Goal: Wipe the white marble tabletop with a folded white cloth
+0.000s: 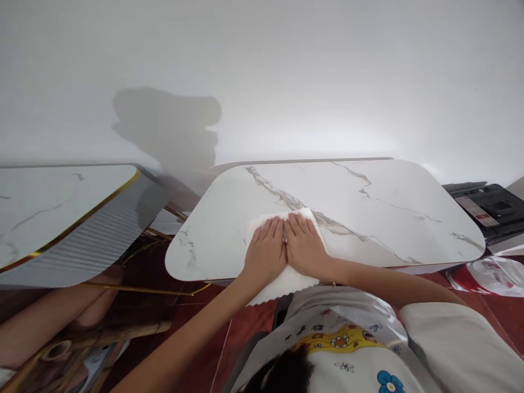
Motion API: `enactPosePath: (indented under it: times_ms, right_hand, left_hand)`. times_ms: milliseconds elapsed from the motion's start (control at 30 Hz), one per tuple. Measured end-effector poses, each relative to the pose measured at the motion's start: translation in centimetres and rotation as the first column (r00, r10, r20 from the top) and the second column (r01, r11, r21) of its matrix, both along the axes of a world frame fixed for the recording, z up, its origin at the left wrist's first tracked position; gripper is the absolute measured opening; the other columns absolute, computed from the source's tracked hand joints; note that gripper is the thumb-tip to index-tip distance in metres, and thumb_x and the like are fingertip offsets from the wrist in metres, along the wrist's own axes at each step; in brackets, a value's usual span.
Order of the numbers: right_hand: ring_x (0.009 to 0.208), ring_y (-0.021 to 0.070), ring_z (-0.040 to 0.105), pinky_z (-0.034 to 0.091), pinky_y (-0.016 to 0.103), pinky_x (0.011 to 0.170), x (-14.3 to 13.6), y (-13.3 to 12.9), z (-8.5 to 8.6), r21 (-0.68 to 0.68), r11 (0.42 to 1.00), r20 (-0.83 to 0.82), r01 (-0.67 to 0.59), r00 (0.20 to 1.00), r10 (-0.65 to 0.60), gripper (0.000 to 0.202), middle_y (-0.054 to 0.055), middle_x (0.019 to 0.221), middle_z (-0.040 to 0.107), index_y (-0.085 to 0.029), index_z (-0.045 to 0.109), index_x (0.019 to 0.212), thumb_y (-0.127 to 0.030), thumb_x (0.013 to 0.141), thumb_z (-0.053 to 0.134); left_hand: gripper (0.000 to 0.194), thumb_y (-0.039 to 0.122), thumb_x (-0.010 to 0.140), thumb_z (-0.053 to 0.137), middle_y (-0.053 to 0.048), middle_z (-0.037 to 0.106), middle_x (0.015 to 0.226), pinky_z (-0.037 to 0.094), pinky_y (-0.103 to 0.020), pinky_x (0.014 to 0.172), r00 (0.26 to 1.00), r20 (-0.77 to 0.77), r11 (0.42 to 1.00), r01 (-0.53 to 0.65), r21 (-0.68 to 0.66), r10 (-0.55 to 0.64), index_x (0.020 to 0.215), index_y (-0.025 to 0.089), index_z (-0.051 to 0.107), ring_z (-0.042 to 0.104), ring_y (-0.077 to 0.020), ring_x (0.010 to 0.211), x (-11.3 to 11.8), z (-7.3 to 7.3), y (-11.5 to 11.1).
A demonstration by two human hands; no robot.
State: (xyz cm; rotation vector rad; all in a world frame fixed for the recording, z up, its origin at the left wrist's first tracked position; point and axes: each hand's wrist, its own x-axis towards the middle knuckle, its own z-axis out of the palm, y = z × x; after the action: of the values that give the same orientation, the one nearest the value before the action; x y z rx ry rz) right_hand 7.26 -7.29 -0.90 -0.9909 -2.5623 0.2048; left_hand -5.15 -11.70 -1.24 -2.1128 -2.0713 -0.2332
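Observation:
My left hand (266,250) lies flat with its fingers stretched out on a white sheet (291,283), a thin cloth or paper towel; I cannot tell which. Beside it, my right hand (305,246) rests flat on the same sheet, and the two hands touch along their inner sides. Under them is a white marble-patterned tabletop (380,204) with rounded corners and grey-brown veins. The near end of the sheet hangs over the table's front edge toward my lap. Most of its middle is hidden by my hands.
A white wall (311,76) stands right behind the table. At left is a second marble-patterned table (49,202) with gold trim; a person's leg (53,322) shows below it. Right of my table are a black case (497,207) and a clear plastic bag (491,275).

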Motion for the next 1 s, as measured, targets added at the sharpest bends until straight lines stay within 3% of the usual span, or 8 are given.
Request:
enactPosePath:
  times_ms: [200, 567, 800, 1000]
  right_hand:
    - [0.135, 0.0288, 0.028, 0.021, 0.044, 0.109, 0.6, 5.6, 0.2, 0.042, 0.998, 0.077, 0.039, 0.996, -0.042, 0.048, 0.019, 0.144, 0.037, -0.003, 0.04, 0.136, -0.017, 0.091, 0.032]
    - [0.135, 0.0263, 0.028, 0.021, 0.04, 0.108, -3.7, 19.2, 0.2, 0.031, 0.995, 0.112, 0.091, 0.989, -0.094, 0.048, 0.013, 0.146, 0.036, -0.008, 0.039, 0.137, -0.02, 0.092, 0.027]
    - [0.133, 0.0237, 0.03, 0.022, 0.038, 0.108, -5.8, 24.6, 0.0, 0.053, 0.995, 0.075, 0.089, 0.993, -0.093, 0.047, 0.012, 0.144, 0.039, -0.009, 0.043, 0.135, -0.02, 0.091, 0.029]
    - [0.132, 0.0241, 0.032, 0.024, 0.039, 0.107, -3.7, 27.6, -0.1, 0.04, 0.995, 0.081, 0.094, 0.992, -0.097, 0.047, 0.012, 0.143, 0.04, -0.009, 0.042, 0.136, -0.02, 0.092, 0.028]
  left_hand:
    - [0.049, 0.02, 0.087, 0.031, -0.015, 0.044, 0.139, 0.031, -0.042, 0.108, 0.991, 0.129, 0.999, 0.016, 0.029, -0.019, 0.132, 0.006, 0.043, 0.037, -0.0261, 0.131, 0.7, -0.1, 6.2]
    - [0.038, 0.015, 0.084, 0.034, -0.012, 0.056, 0.127, 0.034, -0.041, 0.106, 0.965, 0.254, 0.976, 0.014, 0.219, -0.071, 0.116, 0.011, 0.054, 0.046, -0.0237, 0.123, -3.4, -0.8, 20.0]
    - [0.031, 0.014, 0.081, 0.038, -0.016, 0.061, 0.113, 0.038, -0.04, 0.1, 0.977, 0.213, 0.961, -0.068, 0.268, 0.009, 0.105, 0.01, 0.057, 0.051, -0.027, 0.115, -5.0, -0.9, 24.9]
    - [0.031, 0.016, 0.083, 0.036, -0.014, 0.061, 0.116, 0.039, -0.039, 0.098, 0.984, 0.18, 0.968, -0.054, 0.247, 0.009, 0.107, 0.012, 0.056, 0.051, -0.0263, 0.115, -3.0, -1.0, 28.0]
